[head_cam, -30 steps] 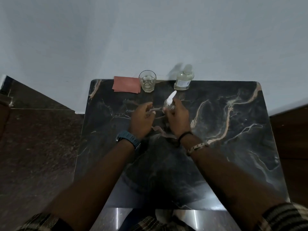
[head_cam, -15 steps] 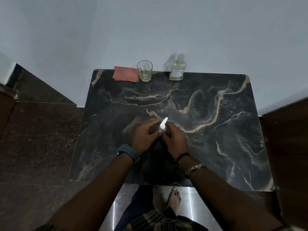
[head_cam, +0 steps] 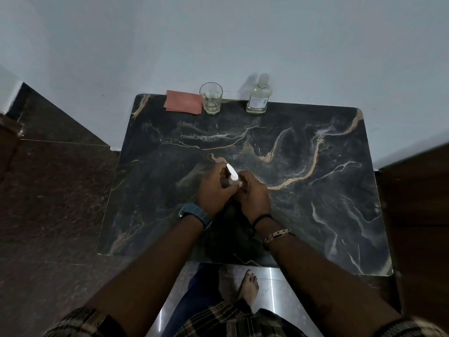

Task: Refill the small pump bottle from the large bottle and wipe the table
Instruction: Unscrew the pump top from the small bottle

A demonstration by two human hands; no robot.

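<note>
Risk: pump head point(head_cam: 231, 171) could jerk loose under both hands at mid-worktop point(head_cam: 315, 215), tipping the small pump bottle, whose body is hidden.
Cloth point(head_cam: 183, 103): folded at far left edge, well apart from any spill.
Glass point(head_cam: 211, 98): beside the cloth, a little clear liquid at the bottom.
Left hand point(head_cam: 215, 188): grip curled round the bottle.
Right hand point(head_cam: 252, 193): grip pinching below the pump head.
Large bottle point(head_cam: 257, 98): far edge, capped, partly full of pale liquid.
</note>
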